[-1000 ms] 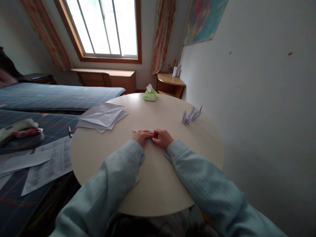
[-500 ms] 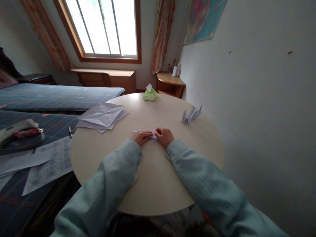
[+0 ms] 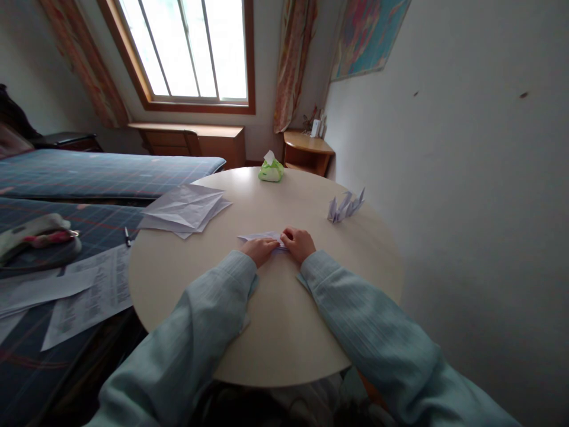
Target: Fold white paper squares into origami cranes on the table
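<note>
A folded piece of white paper (image 3: 254, 236) lies on the round table in front of me, its pointed end sticking out to the left. My left hand (image 3: 260, 249) is on its near edge, fingers closed together against the paper. Close beside it, my right hand (image 3: 299, 242) has curled fingers pinching the paper's right part. The two hands nearly meet at the fingertips and cover much of the paper. To the right stand folded paper figures (image 3: 345, 207) with upright points, apart from my hands.
A stack of creased paper sheets (image 3: 184, 209) lies at the table's left. A green tissue pack (image 3: 271, 169) sits near the far edge of the cream table (image 3: 284, 332). Printed sheets (image 3: 95, 302) and a pen (image 3: 127, 236) lie on the bed at left; a wall (image 3: 480, 207) rises on the right.
My left hand's fingers have drawn in and shifted slightly right toward my right hand, uncovering more of the paper's left part. My right hand has barely moved.
</note>
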Tool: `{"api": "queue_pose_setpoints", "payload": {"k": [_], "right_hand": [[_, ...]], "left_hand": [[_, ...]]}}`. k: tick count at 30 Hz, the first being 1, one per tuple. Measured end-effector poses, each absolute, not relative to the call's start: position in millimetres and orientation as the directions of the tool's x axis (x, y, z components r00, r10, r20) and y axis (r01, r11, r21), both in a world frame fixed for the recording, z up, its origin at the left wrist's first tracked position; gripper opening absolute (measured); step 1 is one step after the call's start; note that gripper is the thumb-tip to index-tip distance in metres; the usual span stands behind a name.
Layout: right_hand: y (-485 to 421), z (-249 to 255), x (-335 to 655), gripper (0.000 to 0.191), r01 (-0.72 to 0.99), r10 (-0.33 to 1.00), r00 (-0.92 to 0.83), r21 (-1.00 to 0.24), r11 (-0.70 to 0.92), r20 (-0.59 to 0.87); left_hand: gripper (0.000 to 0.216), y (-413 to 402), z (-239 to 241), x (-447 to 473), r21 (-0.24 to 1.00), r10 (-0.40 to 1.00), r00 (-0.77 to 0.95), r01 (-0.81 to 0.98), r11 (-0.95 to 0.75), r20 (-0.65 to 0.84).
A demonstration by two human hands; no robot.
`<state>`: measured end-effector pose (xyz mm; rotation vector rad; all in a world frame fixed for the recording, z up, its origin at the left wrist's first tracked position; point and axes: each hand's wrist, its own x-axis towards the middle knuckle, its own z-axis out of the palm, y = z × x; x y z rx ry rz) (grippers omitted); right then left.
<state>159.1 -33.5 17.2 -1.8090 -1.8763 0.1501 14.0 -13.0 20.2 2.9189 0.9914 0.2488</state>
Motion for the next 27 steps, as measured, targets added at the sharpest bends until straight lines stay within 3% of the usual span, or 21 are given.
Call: {"api": "queue_pose_setpoints", "payload": {"k": [3, 6, 9, 12, 15, 18, 22, 27], "right_hand": [[-32, 15, 160, 0.014, 0.859, 0.918, 0.033, -0.480, 0.176, 0.395], [-30, 14, 163, 0.014, 0.820, 0.759, 0.122, -0.496, 0.286, 0.639], [-30, 18, 168, 0.019, 0.779, 0.585, 0.273, -0.532, 0.332, 0.764], [-33, 23, 169, 0.014, 0.724, 0.539, 0.326, -0.572, 0.386, 0.777], [-39, 27, 164, 0.009, 0.671, 0.591, 0.239, -0.571, 0.474, 0.771], [-44, 27, 158, 0.008, 0.601, 0.657, 0.111, -0.577, 0.553, 0.746], [-44, 24, 153, 0.010, 0.527, 0.738, 0.013, -0.632, 0.568, 0.675], [-39, 17, 152, 0.009, 0.502, 0.817, -0.069, -0.688, 0.524, 0.572]], "left_hand": [[0.030, -16, 23, 13, 0.082, 0.653, 0.745, 0.649, -0.757, 0.132], [0.026, -19, 28, 9, 0.153, 0.757, 0.616, 0.745, -0.650, 0.218], [0.025, -16, 31, 4, 0.371, 0.830, 0.374, 0.764, -0.528, 0.413], [0.025, -7, 32, 1, 0.693, 0.857, 0.038, 0.570, -0.441, 0.514], [0.027, 1, 30, 3, 0.927, 0.916, -0.158, 0.136, -0.349, 0.368], [0.034, 3, 25, 8, 0.955, 0.979, -0.103, -0.224, -0.195, 0.176], [0.037, 0, 16, 15, 0.943, 1.000, -0.016, -0.333, 0.014, -0.021], [0.037, -3, 13, 18, 0.954, 0.998, 0.037, -0.295, 0.054, -0.045]]}}
